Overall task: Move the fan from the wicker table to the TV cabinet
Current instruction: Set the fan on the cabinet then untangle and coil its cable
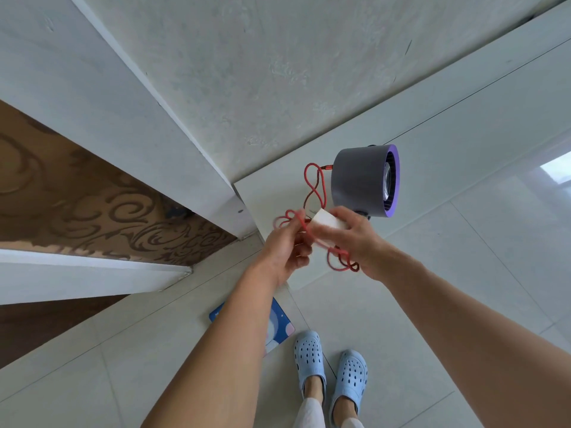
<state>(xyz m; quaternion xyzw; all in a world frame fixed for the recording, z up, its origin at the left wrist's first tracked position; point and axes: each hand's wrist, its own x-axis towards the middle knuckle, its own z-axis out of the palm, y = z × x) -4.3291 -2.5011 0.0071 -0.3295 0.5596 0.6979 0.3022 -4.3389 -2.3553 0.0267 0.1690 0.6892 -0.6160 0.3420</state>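
A home is shown, most likely a living room. A floor [417, 319] of large, pale, glossy tiles is seen, with window light reflected in it at the right. A low white cabinet [463, 118] is set against a pale plastered wall [278, 57]. At the left, a panel of brown wallpaper [77, 196] with a scroll pattern is framed by white mouldings [92, 88]. Light-blue house clogs [330, 366] are worn on the feet, and a small blue mat [279, 322] is laid on the tiles. A small grey and purple fan [361, 180] with a red cord [315, 186] is stood on the cabinet.
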